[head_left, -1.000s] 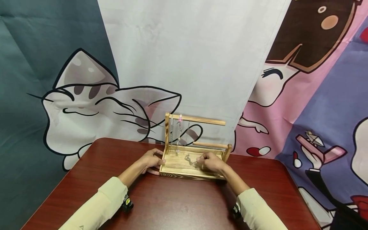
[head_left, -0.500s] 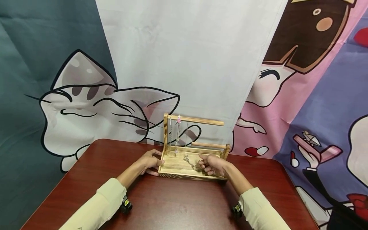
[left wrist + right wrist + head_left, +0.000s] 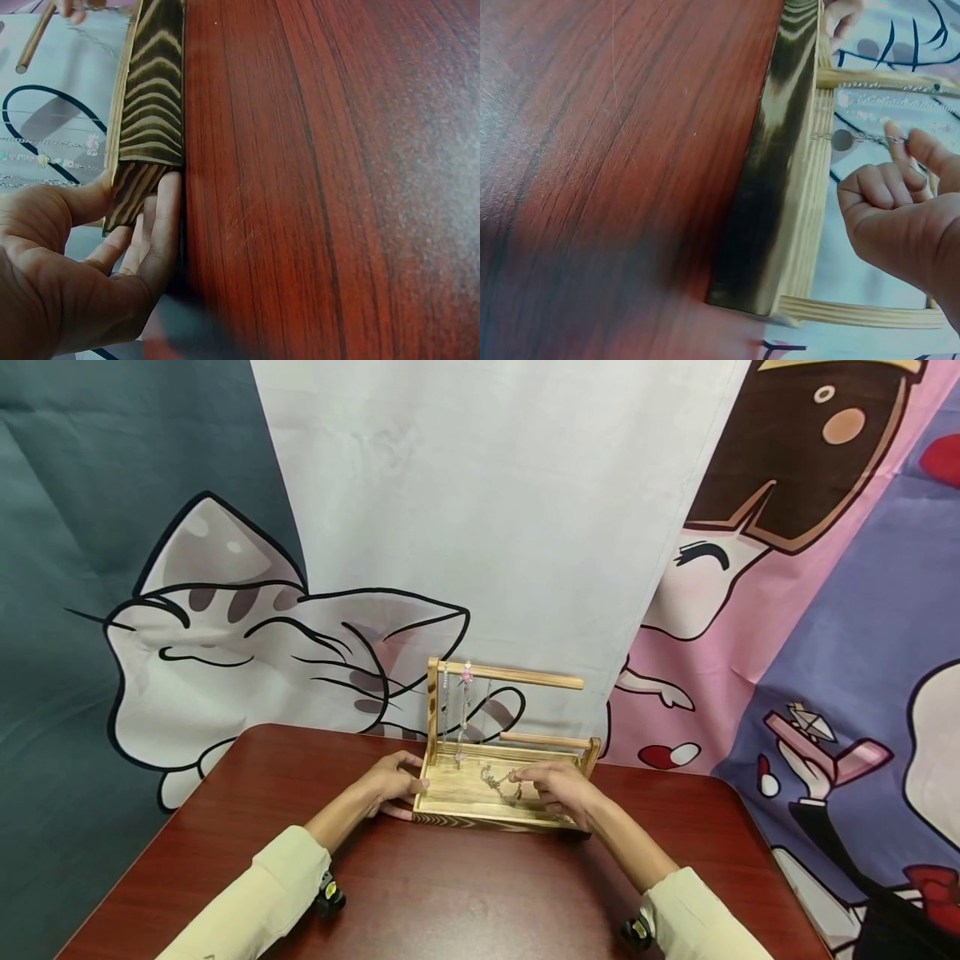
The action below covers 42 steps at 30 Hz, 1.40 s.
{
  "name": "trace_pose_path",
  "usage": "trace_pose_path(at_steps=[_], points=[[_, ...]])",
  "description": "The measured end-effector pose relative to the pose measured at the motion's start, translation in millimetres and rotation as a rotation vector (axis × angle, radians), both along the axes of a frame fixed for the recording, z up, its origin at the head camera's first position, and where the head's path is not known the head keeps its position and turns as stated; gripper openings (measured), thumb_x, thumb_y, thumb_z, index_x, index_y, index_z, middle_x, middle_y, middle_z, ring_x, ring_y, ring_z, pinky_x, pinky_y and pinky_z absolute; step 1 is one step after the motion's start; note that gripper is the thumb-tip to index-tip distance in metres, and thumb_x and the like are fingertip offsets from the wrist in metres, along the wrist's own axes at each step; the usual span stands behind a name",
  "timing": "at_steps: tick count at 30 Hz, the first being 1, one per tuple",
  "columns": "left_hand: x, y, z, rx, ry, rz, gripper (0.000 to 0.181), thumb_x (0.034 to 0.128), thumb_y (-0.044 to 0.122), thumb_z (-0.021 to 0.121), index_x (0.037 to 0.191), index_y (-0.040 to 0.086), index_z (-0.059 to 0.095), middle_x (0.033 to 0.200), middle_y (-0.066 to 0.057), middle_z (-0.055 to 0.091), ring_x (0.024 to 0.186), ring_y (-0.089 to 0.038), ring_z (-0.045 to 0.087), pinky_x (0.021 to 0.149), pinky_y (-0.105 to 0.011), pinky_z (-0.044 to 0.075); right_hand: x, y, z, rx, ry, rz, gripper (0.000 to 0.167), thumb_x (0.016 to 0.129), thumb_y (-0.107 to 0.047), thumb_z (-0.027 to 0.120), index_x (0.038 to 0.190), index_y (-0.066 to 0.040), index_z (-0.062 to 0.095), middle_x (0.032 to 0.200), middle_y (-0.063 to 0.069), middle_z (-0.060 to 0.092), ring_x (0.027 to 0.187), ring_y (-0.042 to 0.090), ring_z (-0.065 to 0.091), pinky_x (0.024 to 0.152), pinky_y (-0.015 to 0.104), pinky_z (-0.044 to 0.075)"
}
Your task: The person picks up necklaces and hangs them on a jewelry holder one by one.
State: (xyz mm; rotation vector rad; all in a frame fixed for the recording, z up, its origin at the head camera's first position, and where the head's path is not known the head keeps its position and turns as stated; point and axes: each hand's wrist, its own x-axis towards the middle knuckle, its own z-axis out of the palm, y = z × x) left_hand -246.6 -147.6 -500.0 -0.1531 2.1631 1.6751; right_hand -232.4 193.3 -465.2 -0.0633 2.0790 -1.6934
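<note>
A wooden jewelry stand (image 3: pixel 457 810) with a shallow tray base stands on the table. My left hand (image 3: pixel 393 783) grips its left end, thumb over the rim and fingers along the outer side, as the left wrist view shows. A silver chain (image 3: pixel 493 782) lies partly in the tray. Thumb and forefinger of my right hand (image 3: pixel 558 787) pinch one part of it, the other fingers curled, as the right wrist view shows. A round disc pendant (image 3: pixel 842 140) hangs on this chain. From the upper bar (image 3: pixel 525 675) hang several chains, one with a pink ornament (image 3: pixel 467 674).
A lower, shorter bar (image 3: pixel 546 740) juts from the stand's right post (image 3: pixel 592 755). The reddish-brown table (image 3: pixel 465 893) extends in front and to both sides. Behind it hangs a printed cloth backdrop (image 3: pixel 480 510).
My right hand has shifted its fingers, with the forefinger now reaching out to the left, and a part of the chain is drawn toward its tip. The left hand keeps its hold.
</note>
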Motion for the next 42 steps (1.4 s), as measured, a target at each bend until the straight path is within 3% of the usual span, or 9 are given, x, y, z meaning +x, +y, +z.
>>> trace_pose_path(at_steps=[7,14,16,21,23,30,42], points=[[-0.1,1.3,-0.4,0.011,0.004,-0.005,0.052,0.1044,0.005,0.078,0.15,0.0,0.053,0.115,-0.02,0.076,0.087,-0.024,0.076,0.065,-0.044,0.075,9.6,-0.3,19.5,-0.111,0.102,-0.092,0.033,0.11,-0.02,0.071,0.134,0.001,0.079,0.06,-0.013,0.032,0.054,0.004,0.023,0.049,0.018,0.022],[0.5,1.4,0.7,0.004,0.006,0.003,0.052,0.104,0.004,0.078,0.15,0.0,0.054,0.115,-0.019,0.075,0.088,-0.025,0.076,0.064,-0.044,0.075,9.2,0.3,37.1,-0.163,0.181,-0.173,0.031,0.109,-0.018,0.072,0.133,0.0,0.08,0.06,-0.013,0.036,0.051,0.003,0.026,0.048,0.017,0.022],[0.5,1.4,1.4,0.001,0.004,0.006,0.053,0.1036,0.004,0.079,0.15,0.0,0.054,0.115,-0.019,0.074,0.089,-0.026,0.075,0.065,-0.044,0.075,9.0,1.4,42.2,-0.176,0.206,-0.195,0.028,0.11,-0.018,0.072,0.131,-0.002,0.082,0.064,-0.014,0.052,0.051,0.002,0.028,0.048,0.016,0.022],[-0.1,1.7,2.2,-0.002,0.001,0.008,0.052,0.1033,0.005,0.079,0.149,0.001,0.054,0.113,-0.018,0.073,0.089,-0.025,0.075,0.065,-0.044,0.075,8.8,5.8,57.2,-0.202,0.269,-0.219,0.022,0.109,-0.019,0.073,0.125,-0.011,0.087,0.068,-0.012,0.057,0.054,0.003,0.031,0.05,0.017,0.025],[0.2,1.7,1.8,0.001,-0.003,0.006,0.052,0.1035,0.004,0.078,0.149,0.0,0.054,0.111,-0.017,0.074,0.087,-0.025,0.075,0.065,-0.044,0.075,8.6,7.5,63.5,-0.216,0.292,-0.218,0.02,0.109,-0.018,0.073,0.122,-0.015,0.088,0.061,-0.01,0.044,0.054,0.004,0.031,0.05,0.017,0.025],[0.9,1.6,-0.1,0.013,-0.001,0.001,0.052,0.1029,0.002,0.077,0.149,0.0,0.053,0.108,-0.016,0.073,0.086,-0.024,0.076,0.065,-0.044,0.075,7.5,15.7,85.8,-0.265,0.345,-0.213,0.024,0.111,-0.016,0.068,0.113,-0.026,0.09,0.055,-0.011,0.036,0.052,0.004,0.031,0.048,0.018,0.024],[2.0,2.3,1.1,-0.011,0.005,0.006,0.052,0.1035,0.005,0.079,0.149,0.002,0.055,0.11,-0.019,0.077,0.089,-0.026,0.077,0.065,-0.044,0.075,10.0,32.9,116.5,-0.366,0.423,-0.245,0.032,0.112,-0.009,0.064,0.107,-0.025,0.091,0.057,-0.01,0.025,0.057,0.011,0.018,0.051,0.024,0.015]])
